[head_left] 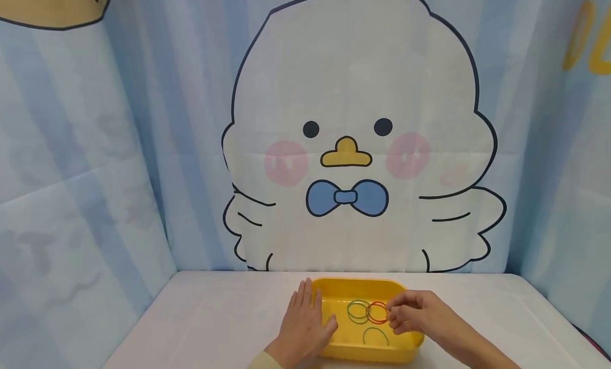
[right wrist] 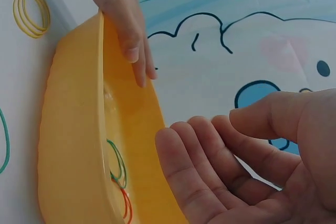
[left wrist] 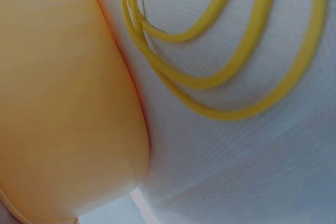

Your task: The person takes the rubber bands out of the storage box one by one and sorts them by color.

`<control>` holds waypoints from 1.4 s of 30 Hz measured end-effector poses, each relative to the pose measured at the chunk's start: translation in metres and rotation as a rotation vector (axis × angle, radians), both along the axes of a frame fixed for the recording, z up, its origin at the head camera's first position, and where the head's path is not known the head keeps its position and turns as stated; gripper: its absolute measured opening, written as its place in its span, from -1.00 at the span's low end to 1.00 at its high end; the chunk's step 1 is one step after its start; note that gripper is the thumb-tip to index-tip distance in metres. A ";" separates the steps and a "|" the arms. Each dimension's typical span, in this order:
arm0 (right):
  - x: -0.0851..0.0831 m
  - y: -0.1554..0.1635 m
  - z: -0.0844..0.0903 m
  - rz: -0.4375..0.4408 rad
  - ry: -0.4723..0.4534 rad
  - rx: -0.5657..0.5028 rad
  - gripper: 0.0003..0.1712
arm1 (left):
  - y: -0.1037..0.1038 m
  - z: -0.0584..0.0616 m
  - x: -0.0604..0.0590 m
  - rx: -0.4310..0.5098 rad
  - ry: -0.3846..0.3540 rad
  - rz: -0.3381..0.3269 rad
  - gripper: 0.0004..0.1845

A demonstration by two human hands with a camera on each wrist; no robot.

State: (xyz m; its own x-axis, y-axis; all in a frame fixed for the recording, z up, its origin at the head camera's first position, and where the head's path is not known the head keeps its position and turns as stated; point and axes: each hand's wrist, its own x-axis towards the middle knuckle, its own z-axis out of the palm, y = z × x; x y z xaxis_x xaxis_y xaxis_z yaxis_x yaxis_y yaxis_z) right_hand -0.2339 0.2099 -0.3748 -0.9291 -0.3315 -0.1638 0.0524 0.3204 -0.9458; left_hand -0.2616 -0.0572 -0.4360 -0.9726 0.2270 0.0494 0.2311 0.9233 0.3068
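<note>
A yellow plastic tray (head_left: 408, 343) sits on the white table near its front edge. Inside it lie two green rubber bands (head_left: 358, 309) and a red rubber band (head_left: 377, 312). My left hand (head_left: 305, 324) rests flat on the tray's left rim with its fingers straight; the right wrist view shows the left hand (right wrist: 123, 19) draped over the rim. My right hand (head_left: 406, 316) hovers over the tray's right side, fingertips next to the red band. In the right wrist view the right hand (right wrist: 236, 166) is loosely curled and holds nothing.
Several yellow rubber bands (left wrist: 236, 77) lie on the table beside the tray's outer wall (left wrist: 63, 103). A green band (right wrist: 4, 140) also lies outside the tray. A cloth backdrop with a cartoon chick (head_left: 355, 135) encloses the back and sides.
</note>
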 end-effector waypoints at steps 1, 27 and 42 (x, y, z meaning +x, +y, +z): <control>-0.002 -0.002 0.000 -0.007 0.005 -0.001 -0.67 | -0.001 0.000 0.000 0.001 -0.003 0.003 -0.21; -0.033 -0.019 -0.005 -0.214 0.023 0.098 -0.71 | -0.003 0.002 0.004 -0.025 0.059 -0.035 -0.23; -0.049 -0.020 -0.009 -0.234 0.050 0.149 -0.65 | -0.003 0.000 0.002 0.002 0.057 -0.031 -0.24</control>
